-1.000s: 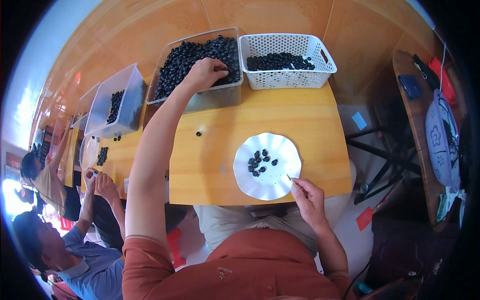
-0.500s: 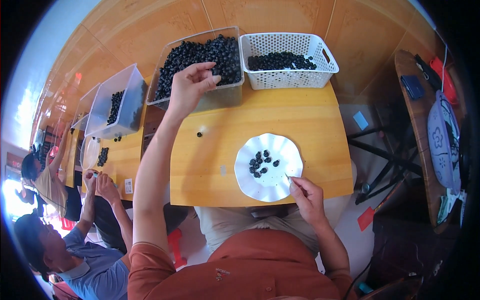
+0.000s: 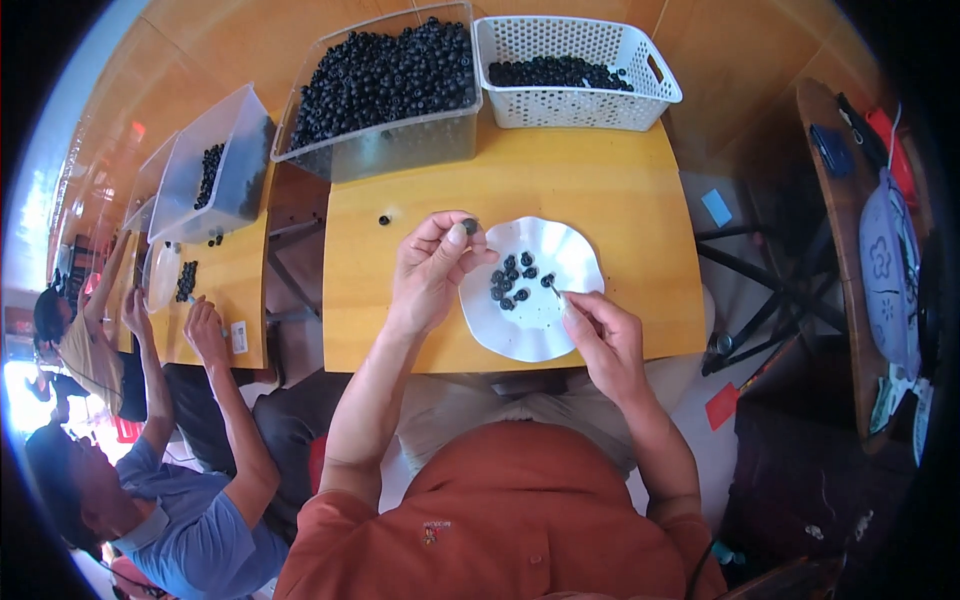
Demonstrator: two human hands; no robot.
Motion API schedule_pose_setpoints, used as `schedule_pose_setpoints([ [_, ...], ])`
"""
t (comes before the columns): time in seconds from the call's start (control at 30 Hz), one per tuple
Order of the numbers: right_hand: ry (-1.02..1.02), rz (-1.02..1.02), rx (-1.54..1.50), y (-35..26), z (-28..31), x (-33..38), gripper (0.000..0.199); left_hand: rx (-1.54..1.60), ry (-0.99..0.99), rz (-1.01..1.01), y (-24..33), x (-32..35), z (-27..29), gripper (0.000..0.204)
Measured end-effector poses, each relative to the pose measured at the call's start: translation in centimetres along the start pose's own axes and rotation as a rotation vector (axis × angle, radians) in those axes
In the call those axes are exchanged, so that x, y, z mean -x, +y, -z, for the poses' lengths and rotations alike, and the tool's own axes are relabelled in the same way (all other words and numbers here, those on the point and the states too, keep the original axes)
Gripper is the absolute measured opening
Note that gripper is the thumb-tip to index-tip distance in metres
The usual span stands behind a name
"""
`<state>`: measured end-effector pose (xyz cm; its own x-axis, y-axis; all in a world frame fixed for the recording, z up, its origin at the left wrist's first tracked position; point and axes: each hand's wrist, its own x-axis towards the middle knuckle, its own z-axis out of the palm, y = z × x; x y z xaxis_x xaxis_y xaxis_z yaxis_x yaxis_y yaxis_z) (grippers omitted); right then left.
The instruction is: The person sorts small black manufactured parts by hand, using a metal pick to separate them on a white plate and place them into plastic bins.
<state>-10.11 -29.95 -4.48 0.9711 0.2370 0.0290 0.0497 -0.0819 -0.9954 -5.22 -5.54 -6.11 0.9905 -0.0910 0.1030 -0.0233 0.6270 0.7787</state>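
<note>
A dark round piece [image 3: 469, 227] is pinched by the loosely curled left hand [image 3: 430, 268] at the white plate [image 3: 530, 346]'s ten o'clock, while a thin tool [image 3: 557, 291] is gripped by the nearly closed right hand [image 3: 608, 345] at four, seemingly for fine control.

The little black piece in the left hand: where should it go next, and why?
I'd probably bring the black piece toward the thin tool: the left hand pinches it near the white plate's rim, while the right hand holds the tool over the plate, its tip apart from that piece.
</note>
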Motion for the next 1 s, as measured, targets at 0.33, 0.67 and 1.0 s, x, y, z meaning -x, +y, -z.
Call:
schedule_pose_setpoints([
  [0.33, -0.047, 0.098, -0.019, -1.0, -1.8, -0.9, 0.024, 0.087, 0.054, 0.030, -0.9, 2.7, -0.9, 0.020],
  [0.67, -0.044, 0.148, 0.034, -1.7, -2.9, -1.4, 0.026, 0.185, 0.071, 0.076, -1.9, 4.2, -1.0, 0.020],
  [1.0, 0.005, 0.362, 0.272, -1.5, -3.7, -1.9, 0.025, 0.262, 0.060, 0.083, -2.6, 5.3, -1.6, 0.019],
])
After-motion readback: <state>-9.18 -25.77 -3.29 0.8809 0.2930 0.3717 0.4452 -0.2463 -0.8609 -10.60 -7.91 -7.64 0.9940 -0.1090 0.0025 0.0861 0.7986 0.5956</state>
